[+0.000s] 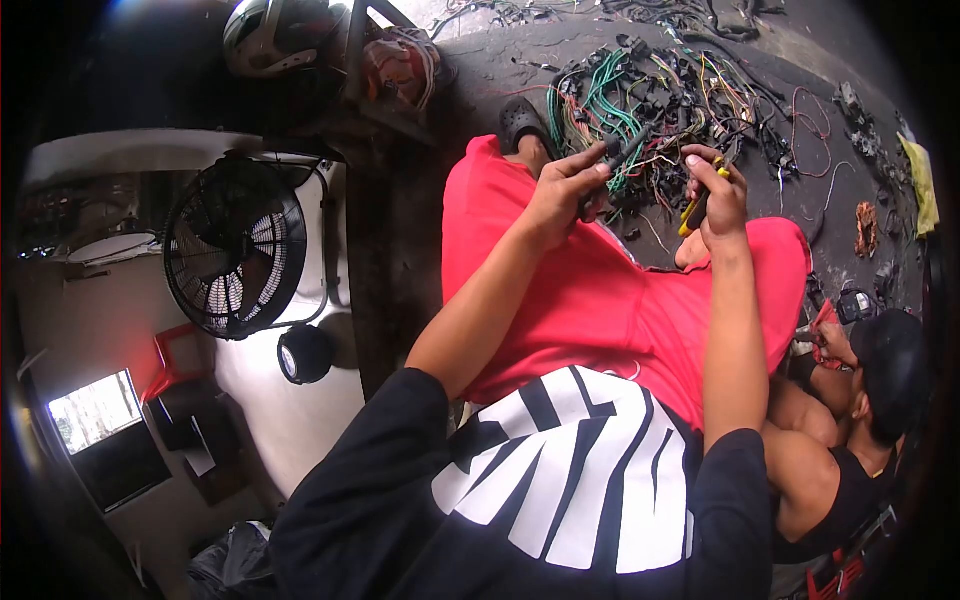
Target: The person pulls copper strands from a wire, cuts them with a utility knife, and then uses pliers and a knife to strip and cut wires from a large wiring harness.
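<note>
My left hand (572, 195) is closed on a dark, taped piece of wire harness (630, 152), which sticks out past the thumb toward the pile. In my right hand (722, 200) is a pair of pliers with yellow and black handles (693, 214); the fingers wrap round them, and the jaws are hard to make out. Just beyond both hands lies a tangled heap of wires (610, 95), with green, red, yellow and black strands and dark connectors. My legs in red shorts (590, 300) are folded on either side below the hands.
A co-worker (830, 460) in a black cap crouches close on the right. A standing fan (235, 245) is at the left, and a helmet (275, 40) sits at the upper left. Copper-coloured scrap (866, 230) and a yellow piece (920, 185) lie on the floor at right.
</note>
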{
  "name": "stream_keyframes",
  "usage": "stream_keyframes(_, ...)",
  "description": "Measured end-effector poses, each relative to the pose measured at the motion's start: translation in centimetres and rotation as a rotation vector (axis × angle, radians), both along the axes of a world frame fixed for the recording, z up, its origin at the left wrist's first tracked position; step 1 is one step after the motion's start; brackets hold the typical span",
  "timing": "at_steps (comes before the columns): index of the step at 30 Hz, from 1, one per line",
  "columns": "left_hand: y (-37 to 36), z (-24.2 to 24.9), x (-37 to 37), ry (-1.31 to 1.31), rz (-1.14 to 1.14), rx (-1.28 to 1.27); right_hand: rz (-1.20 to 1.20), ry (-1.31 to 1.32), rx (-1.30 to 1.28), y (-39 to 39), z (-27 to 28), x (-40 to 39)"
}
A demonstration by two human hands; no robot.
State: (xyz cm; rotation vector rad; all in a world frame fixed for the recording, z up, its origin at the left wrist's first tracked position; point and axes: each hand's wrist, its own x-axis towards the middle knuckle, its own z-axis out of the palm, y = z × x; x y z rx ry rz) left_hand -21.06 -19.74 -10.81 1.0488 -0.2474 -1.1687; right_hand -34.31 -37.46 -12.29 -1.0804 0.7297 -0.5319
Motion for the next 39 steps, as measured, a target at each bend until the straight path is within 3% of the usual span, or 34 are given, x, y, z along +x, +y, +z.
stream_keyframes(4,-0.3,-0.7,-0.7,-0.249,-0.066,0.058,0.159,0.047,-0.271,2.1,1.9,0.7)
stream_keyframes(6,-0.8,-1.4,-1.4,-0.415,-0.118,0.080,0.187,0.041,-0.237,3.1,1.3,1.4)
stream_keyframes(9,-1.0,-1.7,-2.1,-0.436,-0.104,0.051,0.270,0.179,-0.192,2.9,0.1,1.7)
stream_keyframes(15,-0.9,-2.0,-2.1,-0.734,-0.093,0.145,0.192,0.148,-0.046,2.8,0.3,1.3)
stream_keyframes(20,-0.9,-0.5,-1.5,-1.092,-0.239,0.356,0.186,0.080,-0.173,4.0,0.1,1.3)
stream_keyframes(23,-0.9,-1.1,-0.8,-1.145,-0.159,0.423,0.224,0.029,-0.215,4.7,-0.6,1.5)
stream_keyframes(26,-0.8,-2.4,-0.1,-0.614,0.050,0.312,0.307,-0.039,-0.199,4.5,0.1,1.5)
stream_keyframes(27,-0.5,-1.1,0.3,-0.328,0.037,0.341,0.331,-0.036,-0.166,4.5,0.7,1.4)
stream_keyframes(31,0.2,-0.9,0.6,-0.002,0.069,0.211,0.492,-0.049,-0.284,4.6,0.2,1.5)
stream_keyframes(35,0.8,-0.8,0.7,0.317,-0.016,0.163,0.439,0.114,-0.639,4.6,-2.2,1.5)
stream_keyframes(38,0.9,-0.4,0.7,0.501,-0.159,0.098,0.408,0.257,-0.904,4.5,-0.4,1.4)
stream_keyframes(39,0.7,-0.5,0.5,0.530,-0.181,0.083,0.362,0.189,-0.797,4.7,-1.0,1.5)
